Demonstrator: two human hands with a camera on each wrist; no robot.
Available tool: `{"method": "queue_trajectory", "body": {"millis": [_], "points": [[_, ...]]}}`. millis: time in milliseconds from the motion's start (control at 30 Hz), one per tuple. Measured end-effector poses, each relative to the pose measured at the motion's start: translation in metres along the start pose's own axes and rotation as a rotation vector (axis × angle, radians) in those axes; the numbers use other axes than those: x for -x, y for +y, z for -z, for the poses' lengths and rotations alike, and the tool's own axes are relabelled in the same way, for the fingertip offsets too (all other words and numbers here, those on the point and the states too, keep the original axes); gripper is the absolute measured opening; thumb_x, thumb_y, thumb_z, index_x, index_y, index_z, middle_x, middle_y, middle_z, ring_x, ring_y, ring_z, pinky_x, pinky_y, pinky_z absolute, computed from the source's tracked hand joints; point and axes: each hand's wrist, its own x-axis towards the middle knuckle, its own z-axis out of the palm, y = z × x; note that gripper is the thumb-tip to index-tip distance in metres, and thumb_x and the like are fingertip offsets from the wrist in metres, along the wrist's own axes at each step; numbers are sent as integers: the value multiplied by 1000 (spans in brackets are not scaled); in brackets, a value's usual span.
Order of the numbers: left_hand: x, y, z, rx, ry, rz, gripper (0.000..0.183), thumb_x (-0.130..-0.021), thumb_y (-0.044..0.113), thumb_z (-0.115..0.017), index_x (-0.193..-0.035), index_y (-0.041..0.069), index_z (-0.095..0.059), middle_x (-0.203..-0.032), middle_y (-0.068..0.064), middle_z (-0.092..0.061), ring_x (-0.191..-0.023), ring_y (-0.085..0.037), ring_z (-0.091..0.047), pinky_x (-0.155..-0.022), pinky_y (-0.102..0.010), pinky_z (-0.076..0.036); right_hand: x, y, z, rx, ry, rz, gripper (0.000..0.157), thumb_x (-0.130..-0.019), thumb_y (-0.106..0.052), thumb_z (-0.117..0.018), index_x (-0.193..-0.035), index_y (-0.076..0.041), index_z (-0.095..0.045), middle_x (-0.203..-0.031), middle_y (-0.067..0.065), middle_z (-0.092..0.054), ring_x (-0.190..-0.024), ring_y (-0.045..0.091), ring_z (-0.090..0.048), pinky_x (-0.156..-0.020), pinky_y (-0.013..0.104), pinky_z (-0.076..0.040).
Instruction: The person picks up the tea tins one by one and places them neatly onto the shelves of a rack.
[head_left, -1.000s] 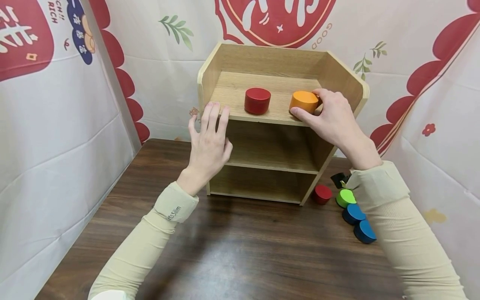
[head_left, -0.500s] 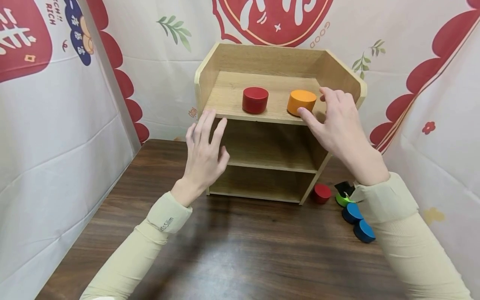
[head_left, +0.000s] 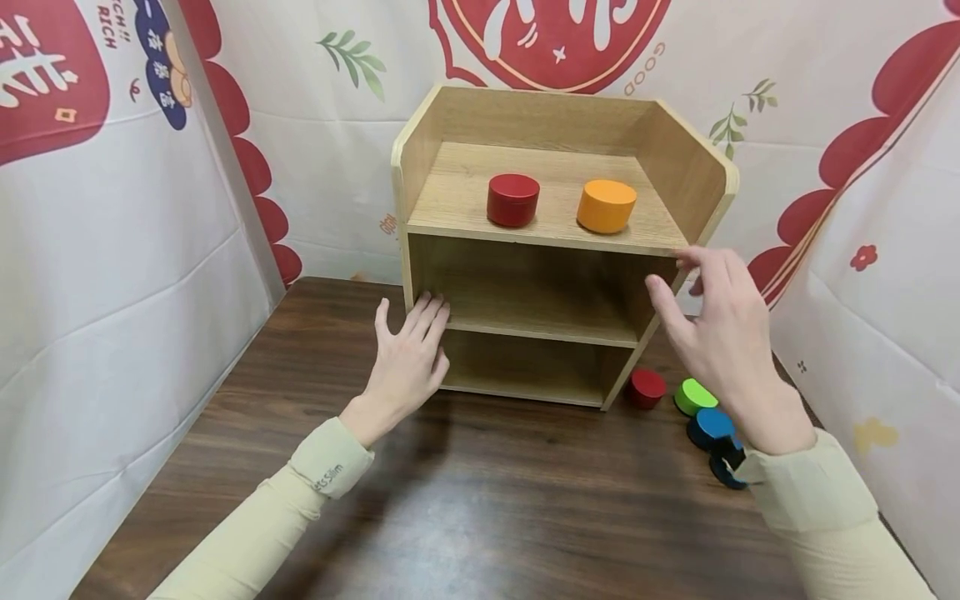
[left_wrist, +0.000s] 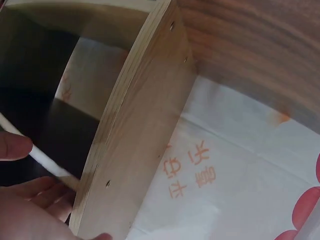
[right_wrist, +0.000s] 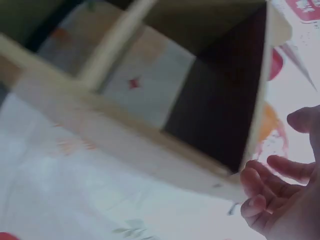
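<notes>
Wooden 3-tier shelf [head_left: 532,287]: my left grip [head_left: 403,362] lies spread at 8 o'clock, right grip [head_left: 726,329] spread near 4 o'clock; I'd steady it without jolting the orange cylinder [head_left: 606,206].

From my seat far away I see a pale wood shelf [head_left: 555,125] at 1 o'clock, smooth and matt, and a dark table [head_left: 480,500] at 6 o'clock that looks like wood and shines. The red round block [head_left: 513,202] at 1 o'clock and the orange round block [head_left: 606,208] at 2 look smooth, but I can't tell what they're made of. The creased white wall [head_left: 142,275] at 9 is matt cloth, and the left sleeve [head_left: 247,517] at 8 is soft, wrinkly cloth.
</notes>
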Motion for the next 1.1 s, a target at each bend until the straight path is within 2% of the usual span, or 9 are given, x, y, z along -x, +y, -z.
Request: {"method": "queue_trajectory", "body": {"millis": [100, 233, 300, 433, 600, 700, 933, 1100], "points": [[5, 1, -5, -14, -62, -7, 59, -83, 15, -56, -140, 4, -47, -147, -11, -47, -138, -28, -43, -107, -69, -19, 23, 16, 1, 32, -38, -49, 42, -87, -23, -66, -119, 3, -57, -103, 21, -60, -79, 27, -51, -68, 35, -38], [9, 4, -10, -4, -97, -3, 61, -83, 15, -55, -143, 4, -44, -149, -12, -44, -140, -28, -40, -108, -66, -21, 54, 45, 5, 73, -125, -161, 45, -89, -27, -64, -122, 3, -56, -106, 23, -60, -83, 31, -52, -71, 49, -42], [10, 4, -11, 5, -98, -1, 63, -82, 14, -57, -143, 4, -42, -150, -12, -44, -140, -29, -39, -108, -65, -21, 71, 62, 10, 108, -194, -232, 49, -90, -33, -62, -124, 2, -55, -108, 24, -59, -84, 33, -52, -69, 54, -43], [11, 5, -13, 6, -78, -15, 66, -80, 13, -60, -143, 4, -43, -149, -13, -44, -140, -29, -40, -107, -65, -24, 104, 97, 21, 175, -327, -331, 60, -90, -43, -61, -126, 4, -52, -113, 29, -56, -82, 36, -53, -65, 56, -44], [10, 2, -13, -9, -64, -35, 65, -80, 12, -59, -143, 3, -43, -149, -13, -44, -140, -29, -40, -106, -63, -26, 144, 133, 27, 212, -470, -424, 74, -89, -51, -59, -130, 9, -45, -119, 37, -49, -98, 50, -49, -75, 64, -40], [9, 1, -13, 0, -72, -35, 65, -81, 12, -57, -144, 3, -41, -150, -13, -43, -141, -28, -38, -106, -63, -25, 163, 150, 26, 231, -550, -465, 85, -86, -56, -60, -131, 13, -43, -120, 40, -46, -102, 54, -46, -74, 67, -40], [12, 0, -17, 15, -45, -35, 66, -81, 13, -55, -144, 3, -40, -150, -14, -42, -141, -29, -38, -105, -63, -26, 185, 168, 22, 270, -748, -517, 105, -76, -68, -63, -131, 18, -39, -115, 43, -46, -93, 52, -53, -64, 61, -45], [12, -1, -18, 13, -39, -34, 67, -79, 12, -55, -144, 4, -40, -150, -13, -43, -140, -29, -38, -105, -63, -26, 190, 171, 14, 239, -852, -520, 106, -74, -68, -65, -130, 18, -38, -116, 42, -48, -97, 52, -53, -70, 63, -47]]}}
